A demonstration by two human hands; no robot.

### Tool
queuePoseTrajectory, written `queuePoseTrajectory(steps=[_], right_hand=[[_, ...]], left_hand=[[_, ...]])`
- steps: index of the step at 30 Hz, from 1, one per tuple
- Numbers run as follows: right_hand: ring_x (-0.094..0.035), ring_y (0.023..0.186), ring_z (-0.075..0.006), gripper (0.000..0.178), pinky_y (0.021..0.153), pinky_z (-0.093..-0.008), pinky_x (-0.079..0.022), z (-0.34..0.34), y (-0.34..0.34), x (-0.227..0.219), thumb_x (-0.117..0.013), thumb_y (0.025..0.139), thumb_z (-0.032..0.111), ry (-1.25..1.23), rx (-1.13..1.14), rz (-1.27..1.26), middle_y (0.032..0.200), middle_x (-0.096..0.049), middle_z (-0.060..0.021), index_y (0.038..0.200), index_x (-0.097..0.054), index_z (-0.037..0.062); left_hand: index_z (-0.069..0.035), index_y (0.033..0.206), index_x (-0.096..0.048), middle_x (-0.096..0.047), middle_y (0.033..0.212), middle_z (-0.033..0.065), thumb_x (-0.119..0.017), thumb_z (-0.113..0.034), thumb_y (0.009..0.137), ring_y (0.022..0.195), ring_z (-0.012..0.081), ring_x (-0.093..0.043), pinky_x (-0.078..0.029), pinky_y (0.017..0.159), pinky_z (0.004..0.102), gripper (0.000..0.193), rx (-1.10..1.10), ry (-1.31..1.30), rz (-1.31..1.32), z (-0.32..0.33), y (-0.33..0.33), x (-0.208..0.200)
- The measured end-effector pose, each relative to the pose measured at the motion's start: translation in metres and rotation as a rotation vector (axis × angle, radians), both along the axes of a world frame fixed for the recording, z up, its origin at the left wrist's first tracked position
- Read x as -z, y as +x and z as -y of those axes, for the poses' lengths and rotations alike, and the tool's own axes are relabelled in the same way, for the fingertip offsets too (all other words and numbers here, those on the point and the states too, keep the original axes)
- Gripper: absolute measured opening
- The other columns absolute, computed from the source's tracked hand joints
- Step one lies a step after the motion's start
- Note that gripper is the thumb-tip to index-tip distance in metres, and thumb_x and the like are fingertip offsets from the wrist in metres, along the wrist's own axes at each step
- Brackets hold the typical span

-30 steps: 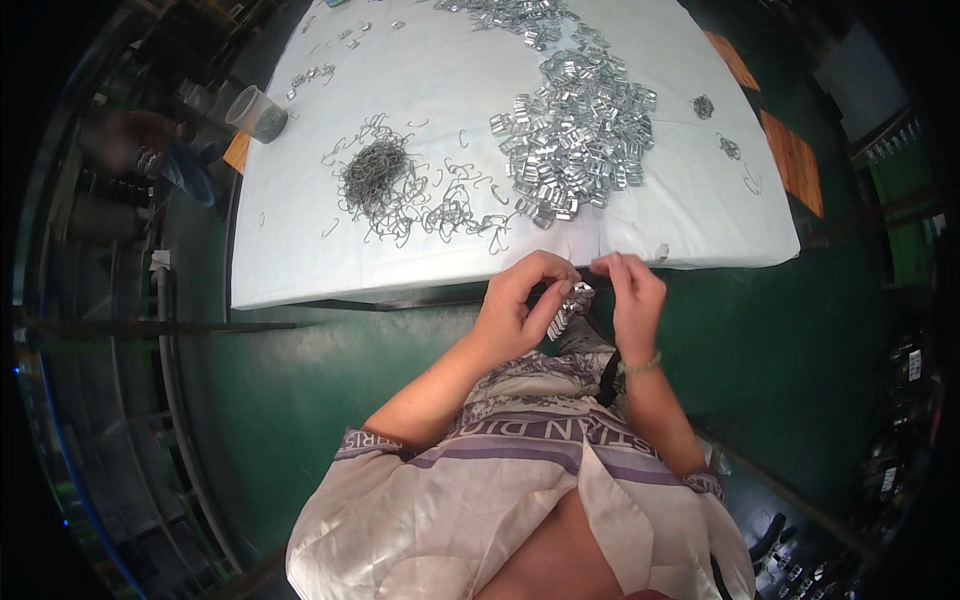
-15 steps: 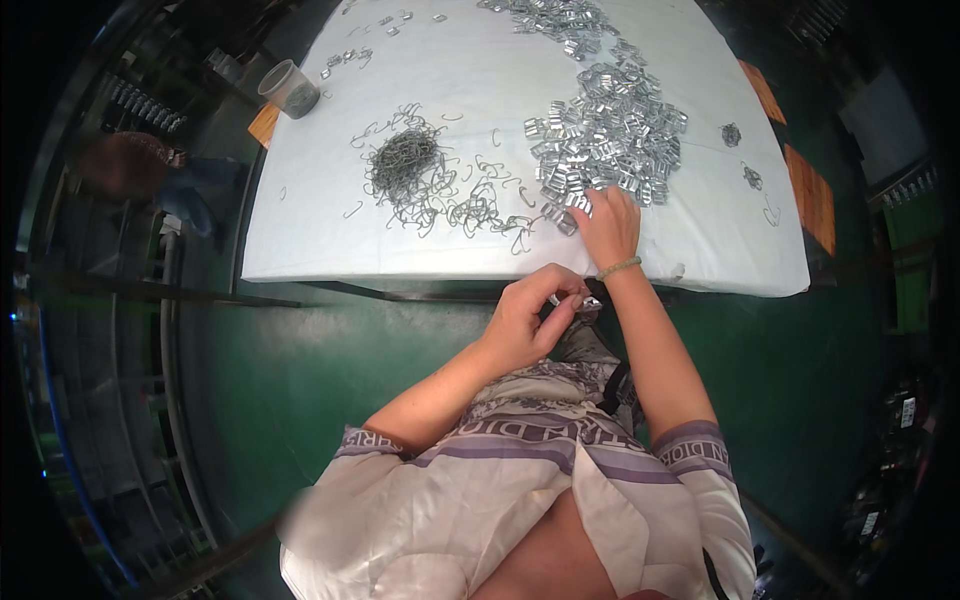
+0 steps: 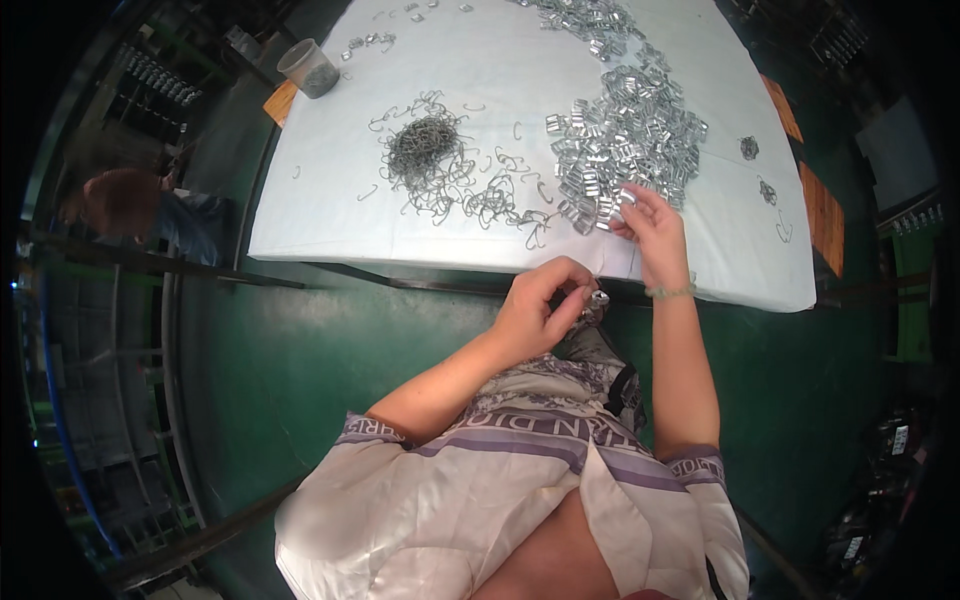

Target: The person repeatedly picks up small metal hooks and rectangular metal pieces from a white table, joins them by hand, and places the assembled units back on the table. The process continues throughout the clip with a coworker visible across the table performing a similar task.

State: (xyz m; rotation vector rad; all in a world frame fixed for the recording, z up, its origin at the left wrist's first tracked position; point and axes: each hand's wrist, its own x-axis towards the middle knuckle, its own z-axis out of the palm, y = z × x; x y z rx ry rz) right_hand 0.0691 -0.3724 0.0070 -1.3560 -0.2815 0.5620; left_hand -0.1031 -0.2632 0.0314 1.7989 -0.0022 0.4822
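My left hand (image 3: 540, 308) is closed just off the table's front edge, thumb and fingers pinching a small shiny metal piece (image 3: 600, 297) that is mostly hidden. At the near end of a heap of silver metal buckles (image 3: 640, 140), my right hand (image 3: 658, 235) has its fingertips closed around one silver buckle (image 3: 626, 197). Left of that heap lies a tangle of bent wire hooks (image 3: 425, 145), with looser hooks (image 3: 490, 203) spread toward the buckles.
A clear plastic cup (image 3: 308, 70) with dark contents stands at the table's left edge. White cloth covers the table (image 3: 330, 215). Small wire clusters (image 3: 749, 148) lie on the right. Beyond the left side is another person (image 3: 150, 205), blurred.
My right hand has drawn back slightly to the right from the heap's near end, a buckle now showing at its fingertips. My left hand keeps its pinch. The whole view has shifted a little.
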Motion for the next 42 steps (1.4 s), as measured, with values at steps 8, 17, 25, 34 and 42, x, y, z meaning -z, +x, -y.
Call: queuePoseTrajectory(steps=[8,17,25,34,42], right_hand=[[-0.061,0.089,-0.0169,0.013,0.082,-0.0301,-0.047,0.022,-0.073,-0.021,-0.058,0.087,-0.001,0.4,0.049,-0.285,0.092,-0.064,-0.0113,0.096,-0.049,0.0037],[-0.06,0.091,-0.0178,0.008,0.084,-0.0305,-0.044,0.021,-0.094,-0.019,-0.059,0.088,0.001,0.546,0.084,-0.413,0.097,-0.065,-0.0111,0.091,-0.054,0.0055],[-0.061,0.095,-0.0196,0.007,0.089,-0.0345,-0.044,0.022,-0.1,-0.012,-0.061,0.086,0.0,0.56,0.11,-0.442,0.1,-0.065,-0.0125,0.091,-0.059,0.004],[-0.06,0.094,-0.0197,0.006,0.089,-0.034,-0.044,0.019,-0.105,-0.009,-0.063,0.085,0.001,0.545,0.18,-0.445,0.098,-0.066,-0.0123,0.089,-0.062,0.0044],[-0.061,0.088,-0.0179,0.008,0.082,-0.0307,-0.047,0.014,-0.107,-0.008,-0.064,0.084,-0.001,0.532,0.227,-0.385,0.095,-0.066,-0.0103,0.089,-0.06,0.0039]], left_hand=[[0.001,0.087,-0.056,-0.06,0.071,0.0063,-0.059,-0.001,0.084,0.063,0.0111,-0.058,-0.045,0.056,0.0243,0.005,-0.097,-0.106,0.003,0.012,0.01,0.005],[0.002,0.086,-0.059,-0.065,0.071,0.005,-0.062,-0.002,0.084,0.066,0.0075,-0.062,-0.049,0.06,0.0222,0.005,-0.257,-0.051,-0.031,0.019,0.011,0.001],[0.0,0.083,-0.06,-0.066,0.069,0.0085,-0.065,-0.003,0.081,0.063,0.0122,-0.066,-0.051,0.057,0.0248,0.006,-0.371,0.112,0.037,0.016,0.013,0.003],[0.0,0.081,-0.06,-0.066,0.071,0.0102,-0.066,-0.003,0.079,0.063,0.0173,-0.068,-0.053,0.056,0.0275,0.008,-0.361,0.18,-0.004,0.014,0.012,0.002],[0.001,0.081,-0.06,-0.066,0.069,0.0089,-0.068,-0.005,0.078,0.061,0.0135,-0.066,-0.051,0.055,0.0252,0.009,-0.338,0.085,-0.005,0.019,0.012,0.002]])
